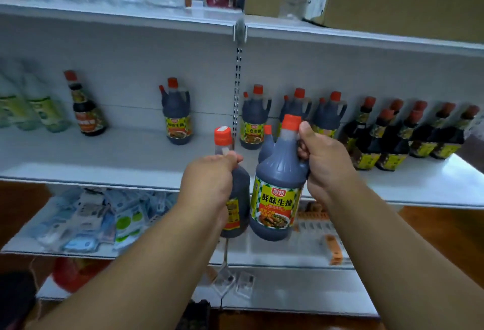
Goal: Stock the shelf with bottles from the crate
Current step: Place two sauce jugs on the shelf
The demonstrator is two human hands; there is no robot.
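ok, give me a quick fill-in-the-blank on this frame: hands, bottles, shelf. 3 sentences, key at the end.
1. The right hand grips the large bottle by its ____.
2. The left hand holds the smaller bottle, so the bottles carried number ____.
3. Both held bottles have caps coloured ____, like those standing on the white shelf.

Missing words: handle; two; orange-red

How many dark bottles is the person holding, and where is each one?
2. The left hand grips a slimmer bottle by its shoulder; the right hand holds a handled jug bottle by its handle. Both are in front of the middle shelf.
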